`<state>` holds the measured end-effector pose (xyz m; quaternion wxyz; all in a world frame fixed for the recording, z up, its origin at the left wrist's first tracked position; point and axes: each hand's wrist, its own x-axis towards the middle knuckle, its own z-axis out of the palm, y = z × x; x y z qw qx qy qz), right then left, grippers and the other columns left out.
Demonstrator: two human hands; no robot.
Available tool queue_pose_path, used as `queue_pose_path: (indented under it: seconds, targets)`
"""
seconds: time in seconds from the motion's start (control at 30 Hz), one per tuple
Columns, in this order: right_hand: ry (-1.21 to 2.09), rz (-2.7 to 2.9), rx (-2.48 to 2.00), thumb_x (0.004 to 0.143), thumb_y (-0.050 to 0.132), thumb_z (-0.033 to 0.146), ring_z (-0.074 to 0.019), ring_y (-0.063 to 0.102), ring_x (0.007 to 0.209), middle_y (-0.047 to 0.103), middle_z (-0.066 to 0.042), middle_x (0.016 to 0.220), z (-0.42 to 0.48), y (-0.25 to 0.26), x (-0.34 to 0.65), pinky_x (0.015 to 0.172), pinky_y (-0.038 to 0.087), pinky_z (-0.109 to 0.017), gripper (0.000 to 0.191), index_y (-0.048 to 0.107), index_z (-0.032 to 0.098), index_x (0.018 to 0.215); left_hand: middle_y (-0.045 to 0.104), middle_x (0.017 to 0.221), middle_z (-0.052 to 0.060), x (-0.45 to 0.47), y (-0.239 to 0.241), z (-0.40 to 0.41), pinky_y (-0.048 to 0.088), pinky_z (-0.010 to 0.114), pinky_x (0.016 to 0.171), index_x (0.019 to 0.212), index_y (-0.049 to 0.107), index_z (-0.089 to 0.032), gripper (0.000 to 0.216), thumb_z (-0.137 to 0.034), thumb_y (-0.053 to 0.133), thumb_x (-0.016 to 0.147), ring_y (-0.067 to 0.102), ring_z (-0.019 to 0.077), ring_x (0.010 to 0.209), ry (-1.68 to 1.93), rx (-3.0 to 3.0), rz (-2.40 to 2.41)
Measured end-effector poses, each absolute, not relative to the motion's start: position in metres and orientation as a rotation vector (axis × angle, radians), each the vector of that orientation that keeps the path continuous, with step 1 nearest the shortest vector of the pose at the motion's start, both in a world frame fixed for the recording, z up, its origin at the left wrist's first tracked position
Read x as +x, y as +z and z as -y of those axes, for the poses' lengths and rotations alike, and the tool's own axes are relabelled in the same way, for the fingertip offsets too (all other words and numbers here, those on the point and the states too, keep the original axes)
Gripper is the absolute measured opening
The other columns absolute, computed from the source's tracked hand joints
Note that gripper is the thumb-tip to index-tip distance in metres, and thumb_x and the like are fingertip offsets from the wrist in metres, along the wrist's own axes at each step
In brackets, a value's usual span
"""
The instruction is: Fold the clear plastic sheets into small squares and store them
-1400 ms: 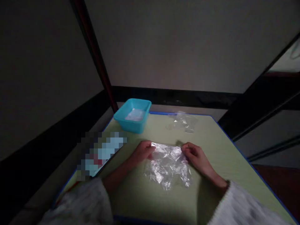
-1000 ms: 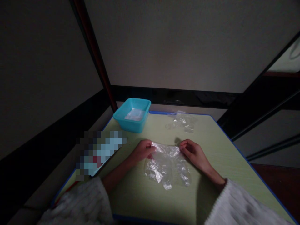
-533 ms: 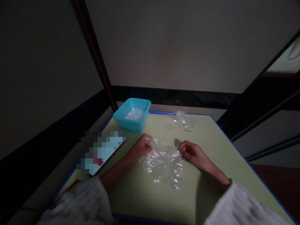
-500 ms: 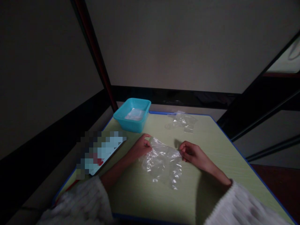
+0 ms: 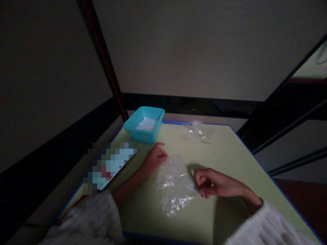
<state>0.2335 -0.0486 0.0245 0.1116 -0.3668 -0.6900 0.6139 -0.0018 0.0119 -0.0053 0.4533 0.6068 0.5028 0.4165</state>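
Note:
Between my hands is a thin, crinkled, clear plastic glove [image 5: 175,177], stretched slantwise over the table, its lower end hanging toward me. My left hand [image 5: 154,158] pinches its upper left edge, the index finger raised away from the plastic. Lower and to the right, my right hand [image 5: 213,183] is closed, thumb and fingers pinching the right edge. A second clear plastic glove [image 5: 200,131] lies crumpled near the table's far edge, apart from both hands.
A turquoise plastic basket [image 5: 145,137] with a white, flat item inside stands at the back left. A phone-like flat device [image 5: 116,166], partly pixelated, lies along the left side. The pale table [image 5: 237,160] has blue edging; panel walls [image 5: 184,51] close in behind and left.
My right hand has moved down toward me, pulling the glove's right edge along, so the plastic now slants. My left hand has barely shifted. The basket and the second glove stay put.

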Motion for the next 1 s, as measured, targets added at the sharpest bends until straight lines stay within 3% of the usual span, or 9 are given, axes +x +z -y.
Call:
queue_pose_path:
  seconds: [0.1,0.2,0.33,0.4,0.5,0.7,1.0]
  targets:
    - [1.381,2.127,-1.153,0.076,0.058,0.03,-0.0128,0.055,0.059,0.056,0.001,0.064,0.045,0.026,0.237,0.054,0.044,-0.026,0.017,0.049,0.017,0.07,0.057,0.079,-0.001,-0.003,-0.005,-0.014,0.044,0.022,0.065,0.085,0.049,-0.018,0.024,-0.009,0.057,0.064,0.057,0.0114,0.07,1.154,1.565,-1.31]
    - [1.029,2.162,-1.111,0.077,0.059,0.041,-0.0204,0.059,0.087,0.063,-0.007,0.091,0.04,0.023,0.237,0.077,0.047,-0.036,0.025,0.059,0.018,0.086,0.057,0.085,0.001,-0.005,-0.003,-0.014,0.043,0.023,0.069,0.08,0.05,-0.017,0.015,-0.009,0.053,0.069,0.056,0.0117,0.073,1.233,1.613,-1.351]
    - [0.913,2.388,-1.059,0.065,0.066,0.053,-0.0285,0.037,0.124,0.049,-0.01,0.129,0.035,0.016,0.233,0.103,0.023,-0.051,0.066,0.049,0.023,0.122,0.058,0.085,0.002,-0.006,-0.001,-0.014,0.044,0.023,0.068,0.076,0.05,-0.017,0.012,-0.007,0.05,0.07,0.056,0.0117,0.072,1.256,1.656,-1.36]
    - [0.874,2.528,-1.09,0.061,0.068,0.054,-0.0297,0.027,0.129,0.042,-0.011,0.136,0.034,0.013,0.232,0.105,0.009,-0.056,0.081,0.04,0.024,0.13,0.058,0.085,0.002,-0.005,0.0,-0.013,0.044,0.023,0.067,0.075,0.05,-0.017,0.013,-0.006,0.051,0.07,0.057,0.0118,0.071,1.254,1.667,-1.363]
    - [0.823,2.649,-1.108,0.061,0.067,0.056,-0.0293,0.021,0.131,0.036,-0.011,0.139,0.033,0.008,0.232,0.105,0.003,-0.057,0.088,0.032,0.023,0.135,0.058,0.086,0.002,-0.005,0.0,-0.013,0.044,0.023,0.067,0.075,0.051,-0.017,0.013,-0.005,0.051,0.07,0.057,0.0118,0.071,1.245,1.679,-1.366]
    - [0.717,2.654,-1.21,0.061,0.064,0.061,-0.0295,0.019,0.132,0.027,-0.015,0.143,0.033,0.003,0.235,0.106,0.003,-0.055,0.098,0.022,0.019,0.139,0.058,0.088,0.002,-0.007,-0.002,-0.013,0.044,0.022,0.064,0.077,0.051,-0.016,0.013,-0.006,0.05,0.07,0.056,0.0122,0.071,1.22,1.687,-1.368]
    - [0.586,2.478,-1.347,0.07,0.056,0.059,-0.0302,0.023,0.131,0.028,-0.017,0.142,0.038,-0.006,0.227,0.105,0.008,-0.056,0.092,0.013,0.021,0.141,0.058,0.084,0.0,-0.008,-0.001,-0.014,0.044,0.022,0.064,0.076,0.051,-0.017,0.012,-0.008,0.051,0.068,0.057,0.0124,0.069,1.208,1.685,-1.394]
